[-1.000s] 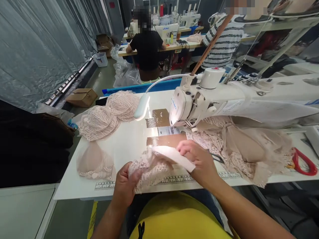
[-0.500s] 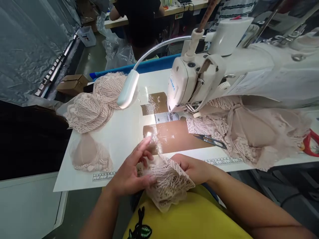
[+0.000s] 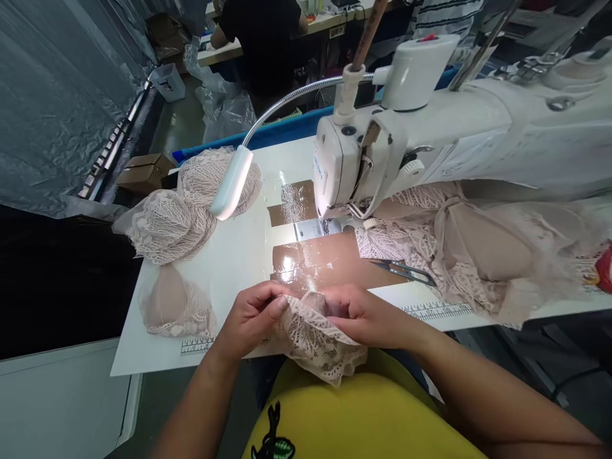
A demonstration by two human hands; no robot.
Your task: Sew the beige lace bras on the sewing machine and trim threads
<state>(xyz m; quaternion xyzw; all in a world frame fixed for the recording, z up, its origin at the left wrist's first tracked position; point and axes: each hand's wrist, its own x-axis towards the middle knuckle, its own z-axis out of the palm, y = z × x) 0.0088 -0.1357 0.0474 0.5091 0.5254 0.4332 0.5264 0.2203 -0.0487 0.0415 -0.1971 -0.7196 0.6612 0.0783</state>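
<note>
Left hand (image 3: 249, 320) and right hand (image 3: 363, 317) grip folded, scallop-edged, openwork beige lace (image 3: 315, 341).

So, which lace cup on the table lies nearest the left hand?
The single cup at the front left of the table, beside the ruler marks; the pile behind it and the heap at right lie farther.

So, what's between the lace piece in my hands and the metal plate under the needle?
A shiny brown patch on the tabletop lies between the lace piece and the metal plate, as the head view shows.
</note>
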